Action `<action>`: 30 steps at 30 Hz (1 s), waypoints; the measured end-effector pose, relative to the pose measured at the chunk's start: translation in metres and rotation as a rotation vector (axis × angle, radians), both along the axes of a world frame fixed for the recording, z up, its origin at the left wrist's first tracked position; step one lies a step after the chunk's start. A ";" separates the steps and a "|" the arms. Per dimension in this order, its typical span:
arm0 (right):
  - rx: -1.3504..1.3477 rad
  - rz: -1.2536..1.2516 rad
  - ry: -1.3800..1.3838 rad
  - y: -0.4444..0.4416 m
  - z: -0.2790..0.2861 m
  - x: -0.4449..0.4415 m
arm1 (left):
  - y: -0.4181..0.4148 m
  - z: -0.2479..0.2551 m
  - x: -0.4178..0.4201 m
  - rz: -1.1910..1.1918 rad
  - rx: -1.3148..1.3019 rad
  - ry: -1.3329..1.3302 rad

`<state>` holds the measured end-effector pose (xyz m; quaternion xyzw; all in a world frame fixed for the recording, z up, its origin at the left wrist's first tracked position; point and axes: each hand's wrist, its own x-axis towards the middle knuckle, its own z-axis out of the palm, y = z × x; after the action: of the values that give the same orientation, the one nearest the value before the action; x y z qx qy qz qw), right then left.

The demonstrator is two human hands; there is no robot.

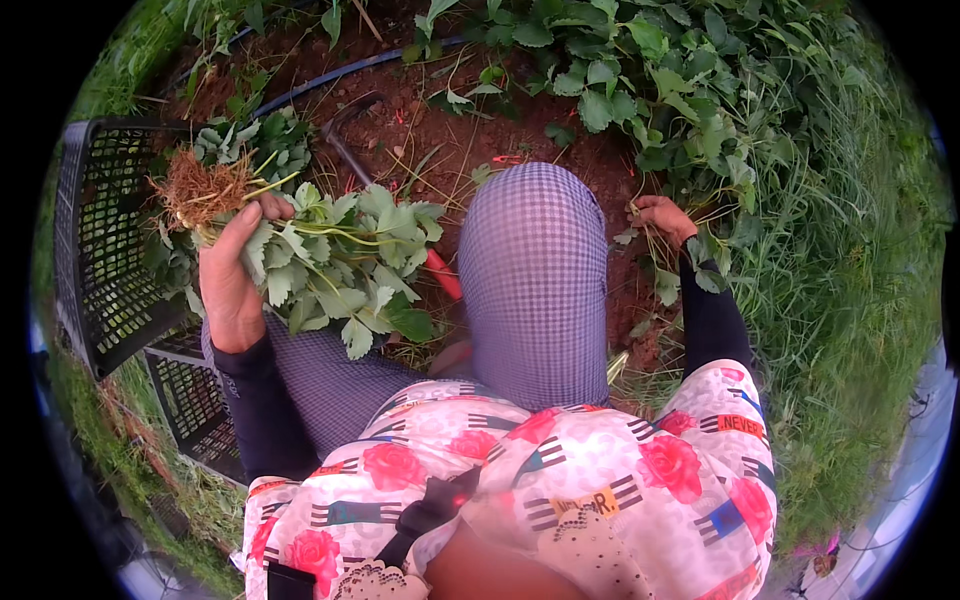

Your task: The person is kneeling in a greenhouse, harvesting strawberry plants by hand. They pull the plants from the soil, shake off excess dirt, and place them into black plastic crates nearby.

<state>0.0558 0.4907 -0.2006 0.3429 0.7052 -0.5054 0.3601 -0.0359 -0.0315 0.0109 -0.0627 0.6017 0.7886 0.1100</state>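
My left hand (232,281) grips a bunch of uprooted strawberry plants (341,259). Their brown bare roots (202,184) stick out past the thumb, and the leaves hang over my left thigh. To the right of my raised knee, my right hand (664,217) pinches thin stems of a leafy plant (709,259) close to the soil; the fingertips are partly hidden. Between the held bunch and the knee lies a hand hoe with a dark metal head (349,112) and a red handle (444,274). The bunch covers part of its shaft.
A black plastic crate (112,247) with leafy plants in it stands at the left, and another black crate (191,397) sits nearer me. A blue hose (337,75) crosses the reddish soil (442,142). Dense strawberry foliage (607,82) and tall grass (817,277) border the right.
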 end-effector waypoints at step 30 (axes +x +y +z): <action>-0.232 -0.213 0.799 -0.153 0.218 -0.085 | -0.003 0.000 -0.007 -0.050 0.198 -0.002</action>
<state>-0.0293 0.3374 0.0175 0.1483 0.6883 -0.7089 0.0407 -0.0424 -0.0348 0.0108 -0.0371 0.5222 0.8411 0.1360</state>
